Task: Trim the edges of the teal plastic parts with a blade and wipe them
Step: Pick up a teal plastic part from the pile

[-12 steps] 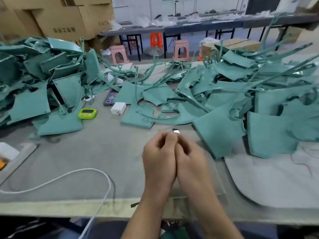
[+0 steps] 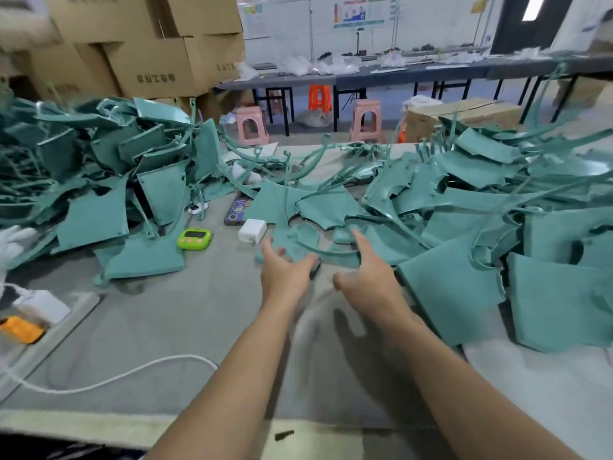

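Two hands, pinched together near body around small blade a moment ago, now parted and reaching forward. Left hand (image 2: 287, 270) and right hand (image 2: 371, 273) both spread, holding nothing visible; blade not seen. Teal plastic parts (image 2: 497, 200) heaped across table (image 2: 185, 327); nearest piece (image 2: 298, 239) at fingertips, contact unclear through blur. Judgement: fetching next part, trimming not yet begun.

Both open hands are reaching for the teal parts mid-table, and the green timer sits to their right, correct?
Wrong side: the head view shows the green timer to the left of both hands. The left hand and right hand do reach, open, for the teal parts mid-table.
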